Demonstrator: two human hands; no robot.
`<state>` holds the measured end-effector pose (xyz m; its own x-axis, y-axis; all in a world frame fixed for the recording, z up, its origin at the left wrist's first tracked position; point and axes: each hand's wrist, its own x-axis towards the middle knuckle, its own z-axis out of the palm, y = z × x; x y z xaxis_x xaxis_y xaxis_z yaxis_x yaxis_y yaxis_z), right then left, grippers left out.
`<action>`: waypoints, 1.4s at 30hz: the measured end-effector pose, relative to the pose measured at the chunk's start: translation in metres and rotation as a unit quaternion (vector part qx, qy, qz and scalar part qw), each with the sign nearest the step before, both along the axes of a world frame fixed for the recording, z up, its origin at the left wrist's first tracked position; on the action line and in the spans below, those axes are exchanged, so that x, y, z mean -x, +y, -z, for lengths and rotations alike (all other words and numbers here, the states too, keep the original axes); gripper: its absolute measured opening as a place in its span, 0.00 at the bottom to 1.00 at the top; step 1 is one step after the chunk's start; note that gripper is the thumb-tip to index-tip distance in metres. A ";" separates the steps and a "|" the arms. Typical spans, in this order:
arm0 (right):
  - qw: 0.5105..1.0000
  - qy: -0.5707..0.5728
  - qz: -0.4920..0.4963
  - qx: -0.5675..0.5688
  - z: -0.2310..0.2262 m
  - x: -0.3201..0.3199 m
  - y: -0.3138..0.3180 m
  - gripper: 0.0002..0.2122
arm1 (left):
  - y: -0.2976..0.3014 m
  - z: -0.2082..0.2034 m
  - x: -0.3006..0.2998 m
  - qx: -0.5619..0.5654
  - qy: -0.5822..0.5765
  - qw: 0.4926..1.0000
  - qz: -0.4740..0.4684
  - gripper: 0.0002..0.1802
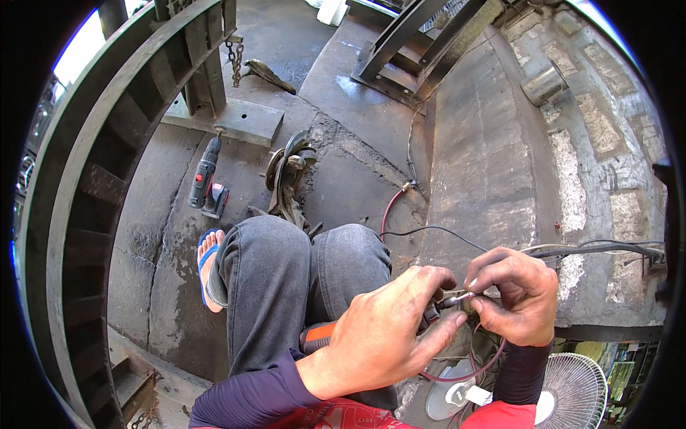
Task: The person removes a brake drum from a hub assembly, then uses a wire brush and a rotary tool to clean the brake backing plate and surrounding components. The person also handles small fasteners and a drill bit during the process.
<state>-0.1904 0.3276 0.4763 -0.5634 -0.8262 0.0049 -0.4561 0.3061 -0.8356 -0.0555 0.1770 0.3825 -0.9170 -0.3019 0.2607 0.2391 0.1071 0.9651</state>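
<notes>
Stained, cracked concrete floor (350, 211); curved metal frame (61, 236) at left, patched masonry (599, 121) at right. Left hand (389, 325) wrapped round dark-nosed orange tool (319, 333), its body partly hidden by that hand, just beside grey trousers (268, 286). Right hand (522, 297) pinching small metal tip (463, 297) at tool's front end. Step in hand: seemingly adjusting tip; next move would call for steady left grip, fine fingertip control. Drill (205, 175) on floor near sandalled foot (208, 268); white fan (577, 386) at lower right.

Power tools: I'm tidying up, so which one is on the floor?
The cordless drill, beyond the blue sandal; the orange-banded tool is instead partly covered by the left hand.
</notes>
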 end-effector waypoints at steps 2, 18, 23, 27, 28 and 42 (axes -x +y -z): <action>1.000 -0.004 0.003 0.001 0.000 -0.001 0.000 0.13 | -0.001 0.002 0.001 0.008 0.004 1.000 0.004 0.13; 1.000 -0.020 0.013 0.006 0.002 -0.003 0.000 0.14 | 0.000 0.005 0.003 0.074 0.011 0.997 0.011 0.13; 1.000 -0.024 0.014 0.006 0.002 -0.002 0.001 0.13 | 0.000 0.004 0.003 0.062 0.032 0.997 -0.012 0.13; 1.000 -0.022 0.014 0.003 0.002 -0.002 0.001 0.13 | 0.002 0.002 0.002 0.026 -0.001 1.000 -0.011 0.14; 1.000 -0.024 0.014 0.003 0.002 -0.002 0.001 0.13 | 0.001 0.003 0.002 0.046 0.005 0.999 -0.010 0.14; 1.000 -0.015 0.005 0.000 0.003 -0.002 0.001 0.13 | 0.002 0.006 0.004 0.074 0.017 0.997 -0.016 0.12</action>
<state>-0.1885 0.3287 0.4731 -0.5712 -0.8208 -0.0118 -0.4284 0.3103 -0.8487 -0.0599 0.1786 0.3768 -0.8971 -0.2874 0.3355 0.2654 0.2565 0.9294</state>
